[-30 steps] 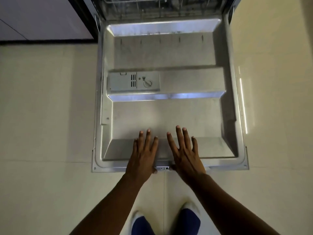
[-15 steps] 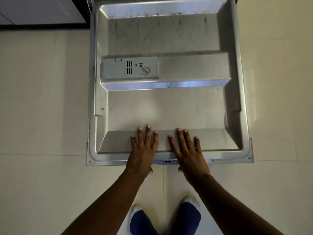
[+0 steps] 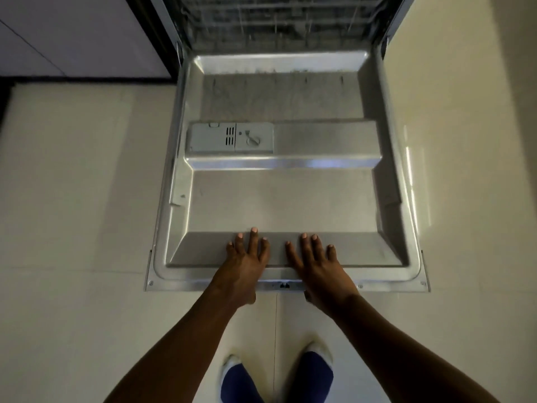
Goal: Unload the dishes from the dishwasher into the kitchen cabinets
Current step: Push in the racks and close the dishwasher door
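**Both hands flat on the lowered dishwasher door**

Lowered flat over the pale tiled floor [image 3: 72, 199]: dishwasher door [image 3: 279, 199], steel inner face up. Left hand [image 3: 245, 264] and right hand [image 3: 318, 266] laid side by side at the middle of its near edge, fingers straight and spread, palms down on the sloped lip, gripping nothing. Grey detergent dispenser [image 3: 231, 138] toward the door's left edge, on the raised band across the middle. Beyond the far edge, dim wire rack [image 3: 276, 21]; contents too blurred to tell. Below, 2 feet in white socks [image 3: 232, 363].
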Motion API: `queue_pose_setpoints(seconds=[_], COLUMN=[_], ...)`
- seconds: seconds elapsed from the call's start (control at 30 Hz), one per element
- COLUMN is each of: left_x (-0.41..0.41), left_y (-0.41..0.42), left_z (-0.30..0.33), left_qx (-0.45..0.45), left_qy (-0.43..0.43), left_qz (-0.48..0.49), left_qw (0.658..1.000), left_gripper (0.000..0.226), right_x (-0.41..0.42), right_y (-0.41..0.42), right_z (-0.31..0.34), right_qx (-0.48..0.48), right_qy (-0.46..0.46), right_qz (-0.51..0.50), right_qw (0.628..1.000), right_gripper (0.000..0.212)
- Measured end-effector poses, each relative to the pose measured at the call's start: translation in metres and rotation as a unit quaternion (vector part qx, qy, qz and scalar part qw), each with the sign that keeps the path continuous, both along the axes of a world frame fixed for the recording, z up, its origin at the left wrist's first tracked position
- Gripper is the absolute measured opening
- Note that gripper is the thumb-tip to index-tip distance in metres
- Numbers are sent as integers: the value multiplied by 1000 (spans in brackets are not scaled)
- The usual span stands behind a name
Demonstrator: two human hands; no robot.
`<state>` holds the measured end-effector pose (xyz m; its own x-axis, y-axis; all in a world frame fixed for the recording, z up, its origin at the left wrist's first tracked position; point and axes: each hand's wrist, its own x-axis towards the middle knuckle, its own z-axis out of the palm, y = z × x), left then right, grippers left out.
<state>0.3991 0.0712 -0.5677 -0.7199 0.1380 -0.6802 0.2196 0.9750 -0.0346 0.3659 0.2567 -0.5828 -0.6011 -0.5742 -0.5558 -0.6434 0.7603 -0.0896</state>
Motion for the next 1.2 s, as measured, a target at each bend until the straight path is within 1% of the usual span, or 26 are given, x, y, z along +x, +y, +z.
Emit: queue_pose_setpoints(seconds=[0.07,0.17,0.23,0.3,0.33,0.4,0.43,0.47,0.5,0.53,0.57,0.6,0.63,0.67,0.7,0.73,0.83,0.9,0.97,1.03,1.1,1.2], left_x=[-10,-38,-66,-98,-116,-149,-161,-168,-171,-171,-165,-157,-148,-138,-132,-127,-123,-124,-126,-129,-131,-141], left_y=[-2,-9,-25,-44,-54,-71,-78,-81,-83,-83,-79,-75,-70,-64,-57,-51,-40,-39,-39,-40,-40,-42], left_z=[44,128,193,249,277,333,355,378,396,409,416,417,414,409,404,398,379,368,366,366,371,380], left_qx=[3,28,73,134,156,205,238,267,272,246,208,185,167,156,147,142,133,119,111,98,94,102], left_qy=[-37,-68,-70,-74,-77,-68,-45,-14,38,110,182,241,271,281,281,288,328,374,400,408,402,393], left_qz=[1,-23,-19,23,49,93,110,119,110,79,35,-5,-39,-61,-73,-75,-58,-64,-65,-79,-88,-75], left_qw=[999,997,995,988,983,972,964,956,955,960,961,953,947,945,946,944,933,917,907,904,906,911], left_gripper=[116,116,102,80,72,66,66,72,87,105,117,121,120,114,108,102,89,78,75,77,79,82], right_x=[-11,-44,-82,-121,-142,-181,-195,-204,-208,-208,-202,-193,-180,-167,-157,-151,-147,-147,-148,-152,-156,-165], right_y=[0,-2,-9,-18,-22,-27,-28,-29,-27,-26,-25,-26,-27,-29,-30,-32,-36,-38,-39,-38,-37,-40], right_z=[42,126,199,268,302,362,386,406,421,434,434,433,428,419,413,407,391,380,377,377,383,395], right_qx=[17,15,13,9,16,9,-16,-57,-110,-163,-186,-182,-163,-148,-143,-152,-208,-223,-223,-218,-205,-198], right_qy=[-33,-50,-59,-63,-69,-57,-34,3,55,121,168,194,207,211,218,222,257,299,311,298,271,258], right_qz=[28,85,123,146,138,108,92,73,51,33,24,33,51,64,73,63,21,25,32,38,35,30], right_qw=[999,995,991,987,988,992,995,996,991,979,968,963,963,964,963,961,944,928,923,929,940,945], right_gripper=[111,109,103,95,94,88,82,77,78,84,93,100,105,107,104,95,56,47,50,62,73,79])
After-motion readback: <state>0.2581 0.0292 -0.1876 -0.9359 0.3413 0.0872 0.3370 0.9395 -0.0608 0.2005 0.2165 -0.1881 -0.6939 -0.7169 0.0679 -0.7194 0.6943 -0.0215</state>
